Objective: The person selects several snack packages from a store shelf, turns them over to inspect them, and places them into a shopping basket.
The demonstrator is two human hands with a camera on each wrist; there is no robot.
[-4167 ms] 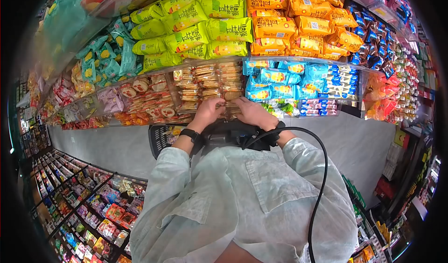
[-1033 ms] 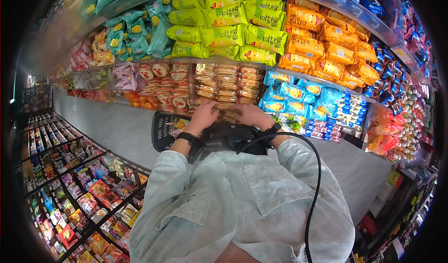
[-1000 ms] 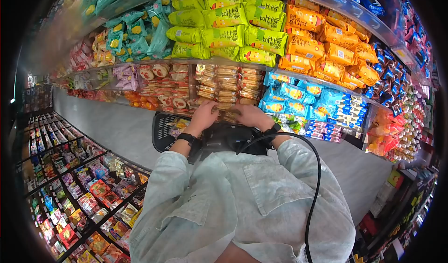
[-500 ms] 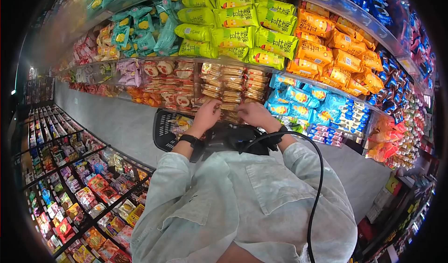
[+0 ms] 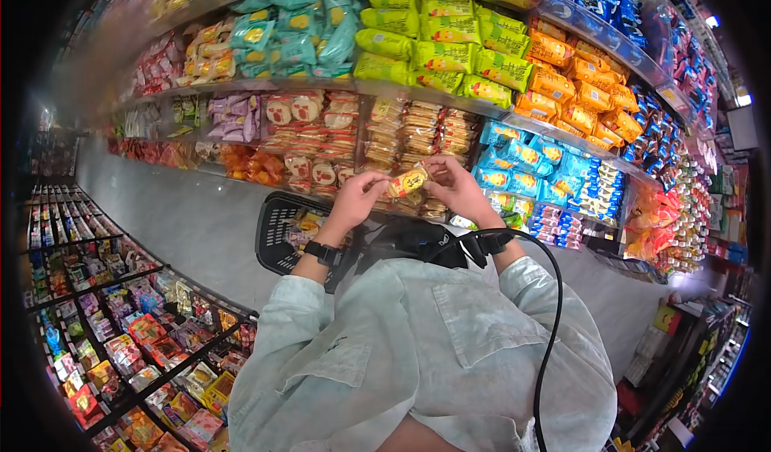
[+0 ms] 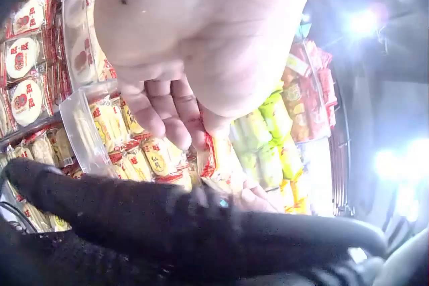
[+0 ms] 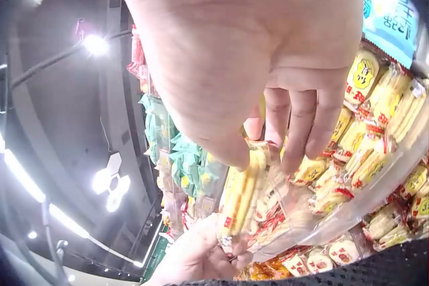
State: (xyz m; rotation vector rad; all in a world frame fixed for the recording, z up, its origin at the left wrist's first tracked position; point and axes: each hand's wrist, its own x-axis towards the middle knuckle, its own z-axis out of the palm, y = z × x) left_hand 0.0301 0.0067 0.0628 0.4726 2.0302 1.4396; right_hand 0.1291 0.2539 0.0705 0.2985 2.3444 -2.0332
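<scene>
Between my two hands is a small rice cracker packet, clear wrap with yellow and red print. My left hand pinches its left end between thumb and fingers. The other end is pinched by my right hand. In the right wrist view the packet is seen edge-on, showing pale crackers stacked inside, with the left hand at its lower end. The left wrist view shows part of the packet beyond the thumb. Stacked rice cracker packets fill the shelf bin just behind the hands.
A black shopping basket with some packets in it stands below my left forearm. Green snack bags, orange bags and blue bags fill nearby bins. A black cable loops beside my right arm.
Both hands were down at the front of the cracker bin; now they hold a packet up between them. The view has turned, so the shelves sit further right.
</scene>
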